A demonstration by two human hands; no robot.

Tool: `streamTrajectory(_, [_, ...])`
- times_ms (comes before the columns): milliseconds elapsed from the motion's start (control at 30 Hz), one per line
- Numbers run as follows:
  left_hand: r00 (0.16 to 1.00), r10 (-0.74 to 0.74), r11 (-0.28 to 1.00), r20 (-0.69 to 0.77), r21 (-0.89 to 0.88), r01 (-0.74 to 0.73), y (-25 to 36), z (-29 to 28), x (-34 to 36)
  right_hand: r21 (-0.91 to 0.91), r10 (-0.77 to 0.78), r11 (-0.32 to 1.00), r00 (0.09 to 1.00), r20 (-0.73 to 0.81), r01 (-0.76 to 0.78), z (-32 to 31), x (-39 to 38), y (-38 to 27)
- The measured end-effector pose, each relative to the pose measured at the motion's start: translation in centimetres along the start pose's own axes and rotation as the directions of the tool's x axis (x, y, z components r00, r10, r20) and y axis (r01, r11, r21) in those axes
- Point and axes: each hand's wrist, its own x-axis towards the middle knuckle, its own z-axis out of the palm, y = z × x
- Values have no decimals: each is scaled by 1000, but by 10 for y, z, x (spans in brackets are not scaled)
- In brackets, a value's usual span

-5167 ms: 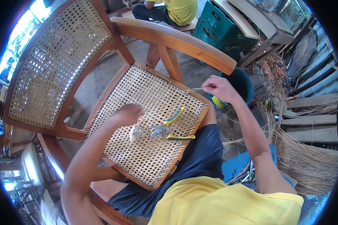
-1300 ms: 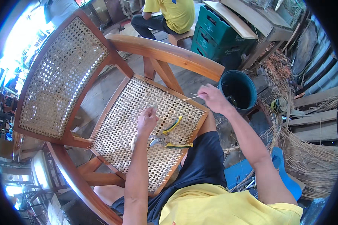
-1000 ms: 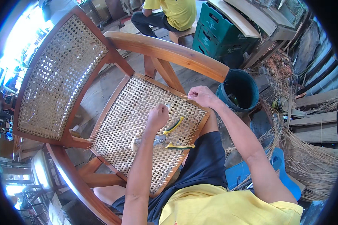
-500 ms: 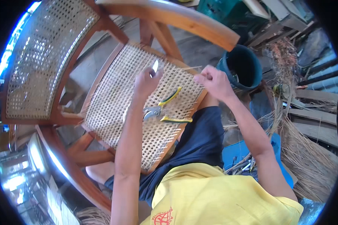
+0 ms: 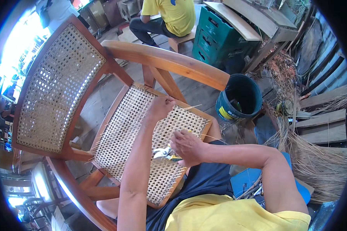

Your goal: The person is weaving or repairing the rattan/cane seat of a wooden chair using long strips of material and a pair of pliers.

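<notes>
A wooden armchair's woven cane seat (image 5: 115, 127) lies before me, with loose strand ends sticking out along its edges. My left hand (image 5: 160, 107) rests near the far edge of the seat, fingers curled; what they hold, if anything, is hidden. A thin cane strand (image 5: 192, 107) juts out to the right of those fingers. Nearer to me, my right hand (image 5: 188, 147) is closed over the yellow-and-green handles of the pruning shears (image 5: 161, 153). Their metal blades point left over the weave, and most of the handles is covered by the hand.
The cane backrest (image 5: 58, 92) rises at left, and a curved wooden armrest (image 5: 169, 61) spans the far side. Beyond the seat's right corner stands a dark green bucket (image 5: 239, 98). Green crates (image 5: 216, 38) and a seated person in yellow (image 5: 173, 17) are farther off. Cane strands (image 5: 316, 161) lie at right.
My right hand has left the seat's right edge and come down onto the shears. The shiny blade seen earlier at my left hand no longer shows. The view has tilted up.
</notes>
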Motion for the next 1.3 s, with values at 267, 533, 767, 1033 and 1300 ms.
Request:
streamTrajectory(267, [961,172,984,219,11,-179,32,12,53,673,397,418,790,468,-609,-29,-87,57])
streamTrajectory(533, [829,106,923,549,255,-287,38,46,76,838,437,117,785,438,-533,-12,-84,96])
streamTrajectory(767, [890,171,970,423,86,-227,20,42,71,882,480,106,800,360,-460,5,-65,111])
streamTrajectory(1033, [967,98,978,234,158,-137,5,17,44,875,441,-164,759,478,-456,-3,-59,126])
streamTrajectory(1300, [982,154,983,110,81,-163,-14,32,18,885,429,-55,789,440,-463,-5,-57,131])
